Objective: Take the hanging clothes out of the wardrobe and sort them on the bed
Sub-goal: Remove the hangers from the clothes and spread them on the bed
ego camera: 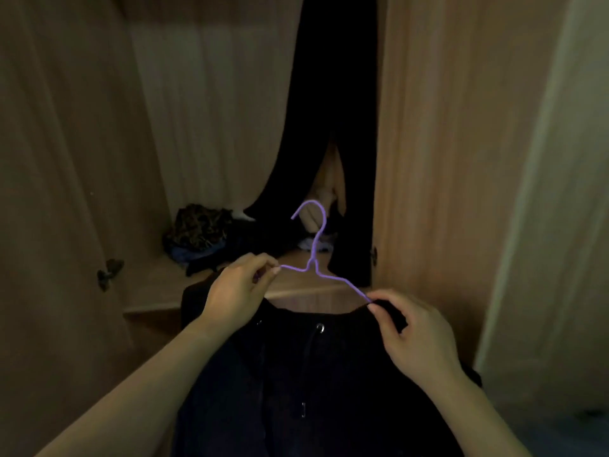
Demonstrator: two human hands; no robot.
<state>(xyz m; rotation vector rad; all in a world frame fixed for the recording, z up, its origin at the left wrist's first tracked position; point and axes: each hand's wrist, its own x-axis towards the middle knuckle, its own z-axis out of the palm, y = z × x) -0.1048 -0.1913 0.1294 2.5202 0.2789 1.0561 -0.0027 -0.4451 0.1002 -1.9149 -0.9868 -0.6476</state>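
Both hands up front of open wardrobe point(445, 127). Left hand point(235, 288) pinches left arm of purple hanger point(314, 255). Right hand point(417, 334) pinches dark garment point(313, 374) at right shoulder, just where hanger arm enters cloth. Garment hangs between forearms, eyelets and drawcord showing. Inside wardrobe: black clothing point(336, 110) hanging, crumpled pile point(201, 235) on shelf point(158, 291). Dim light.

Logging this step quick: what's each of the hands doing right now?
The left hand is closed, pinching one arm of the purple hanger.
The right hand is closed, pinching the dark garment at the hanger's other end.
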